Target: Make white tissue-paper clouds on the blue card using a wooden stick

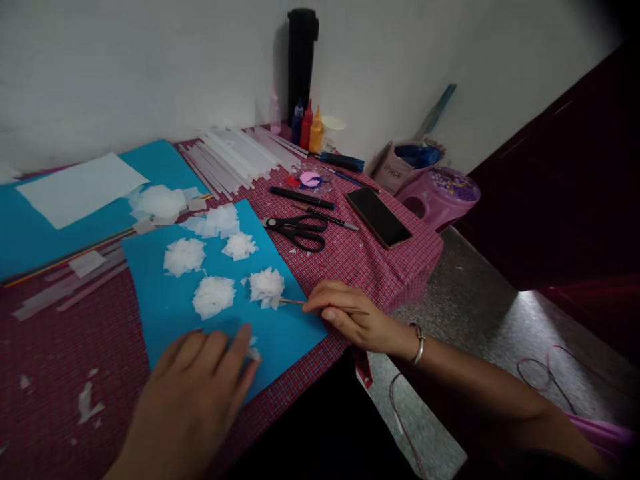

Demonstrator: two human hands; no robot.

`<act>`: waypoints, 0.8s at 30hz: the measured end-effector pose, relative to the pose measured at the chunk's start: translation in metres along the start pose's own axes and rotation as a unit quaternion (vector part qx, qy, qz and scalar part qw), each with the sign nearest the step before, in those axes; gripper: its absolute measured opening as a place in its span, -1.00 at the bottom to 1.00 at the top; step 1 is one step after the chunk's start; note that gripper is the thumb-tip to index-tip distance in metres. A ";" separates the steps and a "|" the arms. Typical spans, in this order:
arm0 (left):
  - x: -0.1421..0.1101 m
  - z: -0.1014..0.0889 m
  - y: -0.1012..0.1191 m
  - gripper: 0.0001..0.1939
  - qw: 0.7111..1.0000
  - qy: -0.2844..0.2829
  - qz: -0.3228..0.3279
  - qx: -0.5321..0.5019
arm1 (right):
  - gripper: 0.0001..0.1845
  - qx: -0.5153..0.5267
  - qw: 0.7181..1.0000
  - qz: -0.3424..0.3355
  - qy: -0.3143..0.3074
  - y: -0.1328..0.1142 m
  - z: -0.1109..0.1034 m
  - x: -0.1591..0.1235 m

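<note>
My right hand (345, 310) pinches a thin stick (293, 302), whose tip touches the edge of a tuft of white paper pieces (267, 285) on a blue sheet (295, 327). Low on the same sheet, my left hand (200, 373) is bent, with a small white paper piece (254, 348) between thumb and forefinger. More white paper tufts sit on the sheet, among them one (214, 297) just beyond my left fingers and a smaller one (240, 246) farther back. Loose white paper squares (215, 221) lie along its far edge.
Black-handled scissors (297, 230), a marker (302, 198) and a phone (379, 217) lie right of the sheet on the checked cloth (345, 267). Behind are white paper strips (240, 157), paint bottles (306, 127) and a cup (333, 132). A pink stool (440, 193) stands beyond the table's right edge.
</note>
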State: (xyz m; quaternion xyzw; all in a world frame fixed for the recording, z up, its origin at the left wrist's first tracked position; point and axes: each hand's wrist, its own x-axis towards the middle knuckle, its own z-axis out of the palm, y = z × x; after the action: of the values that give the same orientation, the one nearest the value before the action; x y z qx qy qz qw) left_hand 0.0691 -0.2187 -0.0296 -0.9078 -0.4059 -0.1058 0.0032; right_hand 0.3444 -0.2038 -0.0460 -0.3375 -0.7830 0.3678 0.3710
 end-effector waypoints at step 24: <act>0.023 0.020 0.008 -0.59 0.998 -0.030 0.037 0.034 | -0.71 -0.102 0.993 0.006 -0.068 0.002 0.005 0.008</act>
State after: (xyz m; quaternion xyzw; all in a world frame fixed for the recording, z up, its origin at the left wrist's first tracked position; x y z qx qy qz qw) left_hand 0.0934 -0.2056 -0.0441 -0.9244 -0.3750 -0.0642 0.0259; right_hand 0.3371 -0.1975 -0.0471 -0.3529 -0.8374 0.3107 0.2786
